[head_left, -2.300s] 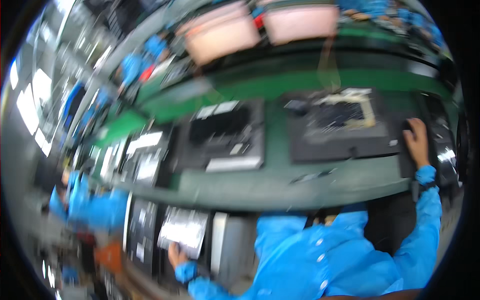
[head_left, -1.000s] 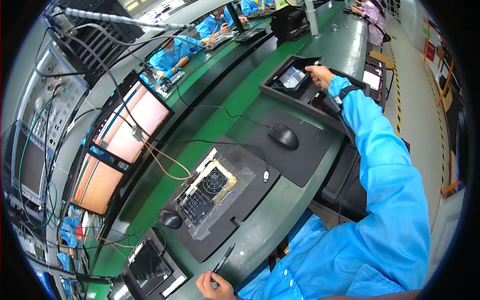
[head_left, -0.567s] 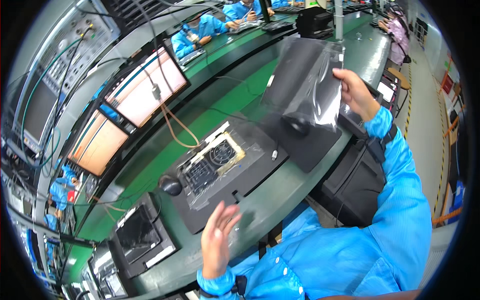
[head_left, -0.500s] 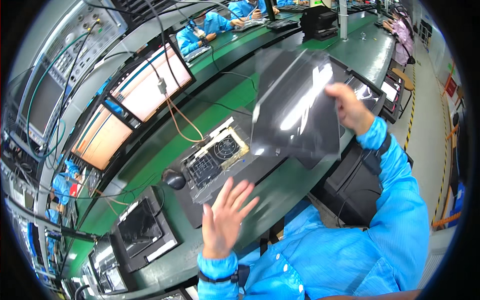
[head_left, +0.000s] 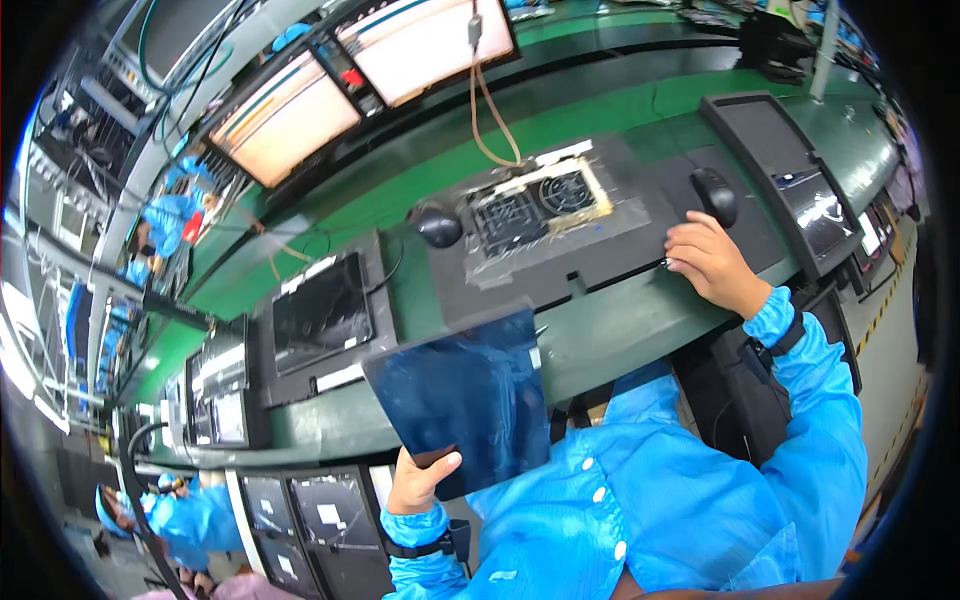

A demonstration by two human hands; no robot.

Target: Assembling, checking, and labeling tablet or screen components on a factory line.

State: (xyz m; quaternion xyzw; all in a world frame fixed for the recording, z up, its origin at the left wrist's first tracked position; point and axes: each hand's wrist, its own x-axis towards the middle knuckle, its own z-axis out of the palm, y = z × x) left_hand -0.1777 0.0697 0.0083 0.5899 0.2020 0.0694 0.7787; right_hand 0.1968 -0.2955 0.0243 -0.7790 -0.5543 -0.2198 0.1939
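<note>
Bright, cool light fills the green bench (head_left: pixel 620 330). Far left of the left thumb (head_left: pixel 440 467), overexposed lights (head_left: pixel 18 330) glare white; beyond and left of the right fingers (head_left: pixel 690 235), monitors (head_left: pixel 425 50) glow pale. Straight edges bend toward the rim (vignetted black), where details soften.

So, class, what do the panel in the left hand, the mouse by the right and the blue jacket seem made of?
Panel: glass or glossy plastic, cannot tell which; smooth, dark, reflective face.
Mouse: probably hard plastic, smooth black with a soft highlight.
Blue jacket: likely woven fabric, slightly shiny and creased.
</note>
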